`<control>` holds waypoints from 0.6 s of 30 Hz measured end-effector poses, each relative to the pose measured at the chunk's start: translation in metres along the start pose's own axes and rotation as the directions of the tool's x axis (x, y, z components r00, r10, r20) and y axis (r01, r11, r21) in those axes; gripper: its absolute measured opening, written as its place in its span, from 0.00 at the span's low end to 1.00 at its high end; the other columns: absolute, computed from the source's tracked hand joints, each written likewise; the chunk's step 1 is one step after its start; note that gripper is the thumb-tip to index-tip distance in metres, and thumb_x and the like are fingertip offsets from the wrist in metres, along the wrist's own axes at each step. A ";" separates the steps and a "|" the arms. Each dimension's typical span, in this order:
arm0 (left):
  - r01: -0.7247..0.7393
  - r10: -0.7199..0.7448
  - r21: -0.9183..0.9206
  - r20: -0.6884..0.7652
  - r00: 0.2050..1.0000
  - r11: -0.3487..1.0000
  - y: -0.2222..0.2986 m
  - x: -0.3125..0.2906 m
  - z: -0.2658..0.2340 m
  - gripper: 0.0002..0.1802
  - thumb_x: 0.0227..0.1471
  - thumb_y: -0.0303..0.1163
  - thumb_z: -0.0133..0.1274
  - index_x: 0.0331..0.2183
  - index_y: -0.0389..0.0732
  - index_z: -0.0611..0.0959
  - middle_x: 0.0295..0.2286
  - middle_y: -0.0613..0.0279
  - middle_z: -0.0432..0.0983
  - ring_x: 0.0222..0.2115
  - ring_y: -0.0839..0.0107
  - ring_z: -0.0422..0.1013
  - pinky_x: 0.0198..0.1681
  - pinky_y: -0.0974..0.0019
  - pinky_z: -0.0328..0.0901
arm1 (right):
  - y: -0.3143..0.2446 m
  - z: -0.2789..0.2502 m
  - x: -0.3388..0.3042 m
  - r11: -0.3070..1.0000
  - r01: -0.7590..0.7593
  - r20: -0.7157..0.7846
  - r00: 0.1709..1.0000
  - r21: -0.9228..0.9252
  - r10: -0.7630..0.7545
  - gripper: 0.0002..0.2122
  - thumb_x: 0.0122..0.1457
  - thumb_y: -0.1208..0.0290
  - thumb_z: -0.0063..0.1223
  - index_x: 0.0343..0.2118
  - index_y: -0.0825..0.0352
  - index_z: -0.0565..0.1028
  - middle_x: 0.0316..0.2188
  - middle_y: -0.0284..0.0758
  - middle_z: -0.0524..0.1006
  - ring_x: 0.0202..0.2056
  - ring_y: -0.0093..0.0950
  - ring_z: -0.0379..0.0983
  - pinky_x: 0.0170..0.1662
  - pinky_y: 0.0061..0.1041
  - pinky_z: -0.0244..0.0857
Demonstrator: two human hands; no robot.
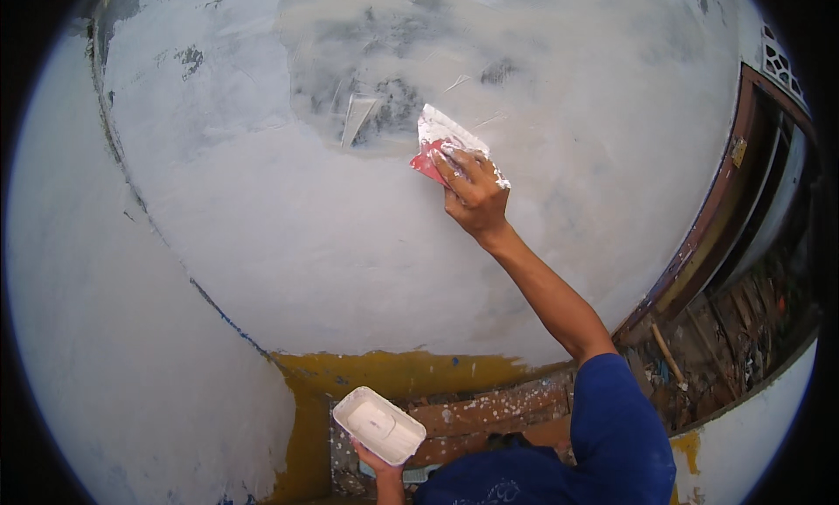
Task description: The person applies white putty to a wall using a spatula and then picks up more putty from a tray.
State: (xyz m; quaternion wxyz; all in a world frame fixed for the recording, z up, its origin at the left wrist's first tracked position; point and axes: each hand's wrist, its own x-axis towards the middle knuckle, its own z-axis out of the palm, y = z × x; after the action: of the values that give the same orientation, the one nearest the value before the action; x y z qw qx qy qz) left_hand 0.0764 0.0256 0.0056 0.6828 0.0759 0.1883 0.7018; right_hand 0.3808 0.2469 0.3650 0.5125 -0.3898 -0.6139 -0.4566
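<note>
My right hand (474, 190) is raised to the wall, its fingers pressed on a red putty spreader (428, 162) whose blade is coated in white paste. Some paste is smeared on the fingers too. The spreader is at the wall (367, 234), just right of a dark unevenly coated patch (398, 103). A raised streak of paste (357, 119) shows on that patch. Low down, my left hand (376, 460) grips a shallow rectangular tray (406, 432) by its underside and edge. Pale putty lies inside the tray. The left fingers are partly hidden beneath it.
A second whitish wall (105, 313) meets this one at a cracked corner on the left. A mustard-coloured band (411, 372) runs along the wall's foot, above paint-spattered boards (498, 409). At right stands a brown door frame (712, 190), with a stick (668, 353) and debris below.
</note>
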 end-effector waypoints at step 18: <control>-0.028 0.028 0.029 0.013 1.000 0.999 -0.002 0.001 -0.012 0.40 0.56 0.63 0.37 0.62 0.49 0.62 0.58 0.56 0.63 0.55 0.47 0.65 0.56 0.38 0.61 | 0.054 -0.054 -0.021 0.990 -0.086 -0.090 0.993 -0.108 0.076 0.23 0.42 0.83 0.57 0.45 0.58 0.80 0.43 0.34 0.78 0.45 0.39 0.71 0.49 0.33 0.66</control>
State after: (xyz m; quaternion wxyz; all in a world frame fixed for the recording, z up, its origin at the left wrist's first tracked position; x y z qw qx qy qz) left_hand 0.0738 0.0248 -0.0062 0.6728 0.0927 0.1932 0.7081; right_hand 0.4503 0.2100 0.3561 0.5339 -0.4225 -0.5484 -0.4855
